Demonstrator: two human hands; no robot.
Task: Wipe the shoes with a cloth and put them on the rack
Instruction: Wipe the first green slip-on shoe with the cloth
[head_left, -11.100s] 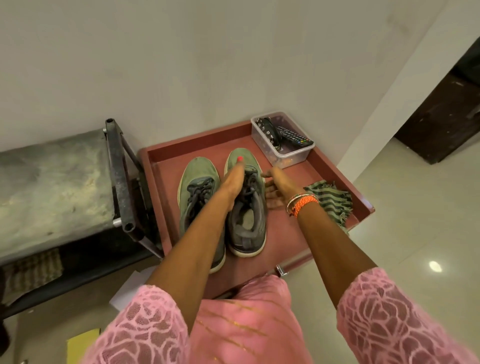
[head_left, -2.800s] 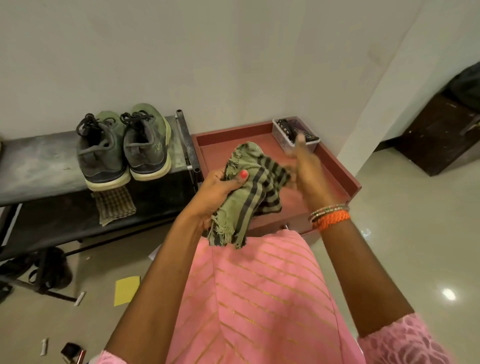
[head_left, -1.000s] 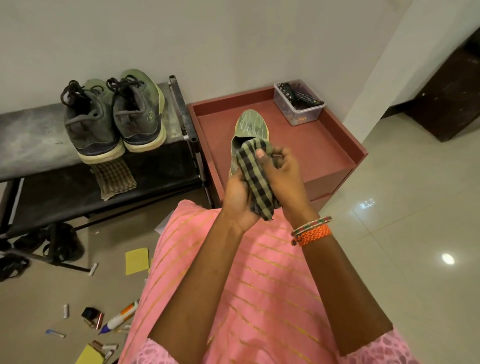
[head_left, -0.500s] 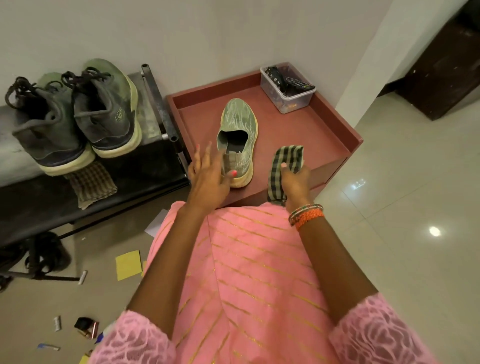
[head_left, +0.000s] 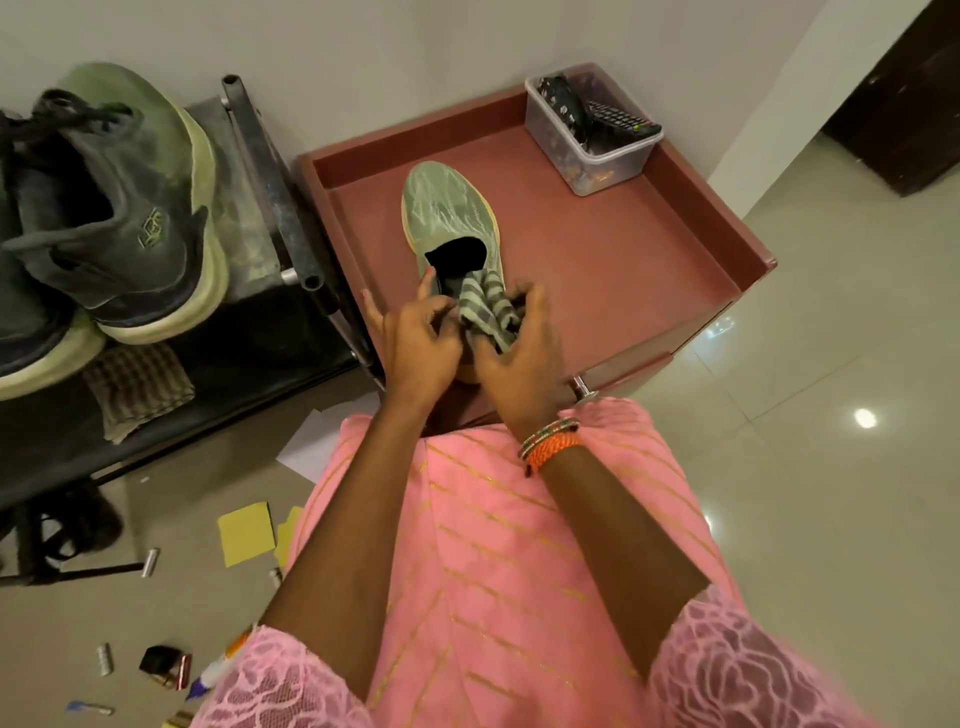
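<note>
A light green slip-on shoe (head_left: 451, 218) lies on the red-brown tray top (head_left: 623, 249), toe pointing away from me. My left hand (head_left: 415, 338) holds its heel, with the index finger on the collar. My right hand (head_left: 524, 364) grips the green striped cloth (head_left: 485, 306) and presses it against the heel from the right. Two dark green lace-up sneakers (head_left: 135, 208) stand side by side on the top shelf of the metal rack (head_left: 270, 182) at the left, heels toward me.
A clear plastic box (head_left: 597, 150) with remotes sits in the tray's far right corner. A checked rag (head_left: 137, 384) hangs from the rack's shelf. Yellow papers (head_left: 245, 532), batteries and small items lie scattered on the floor at lower left. Tiled floor lies to the right.
My right hand has brought the cloth from the tray beside the shoe onto its heel. My left hand has closed on the heel. The camera has moved closer.
</note>
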